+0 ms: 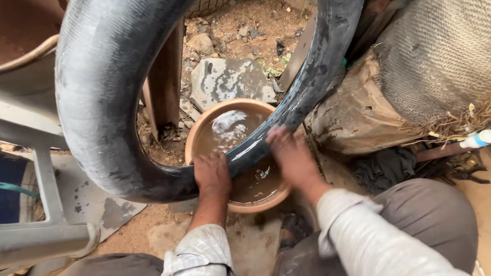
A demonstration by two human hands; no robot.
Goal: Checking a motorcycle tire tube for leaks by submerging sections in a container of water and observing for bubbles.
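Observation:
A big black rubber inner tube (103, 97) stands upright in front of me, its lowest part dipped into a brown round basin (197, 133) of muddy water. My left hand (212, 176) presses on the tube's bottom section at the basin's near side. My right hand (293, 154) grips the same section a little to the right, fingers wet at the water's surface. Both hands hold the tube down in the water. My knees in grey trousers frame the bottom of the view.
A grey metal frame (39, 236) stands at the left over a blue surface. At the right lie a sack-covered lump (458, 45) and a white-tipped pipe (479, 139). Beyond the basin are a flat stone (228, 79), dirt and rubble. A tyre (214, 0) is at top centre.

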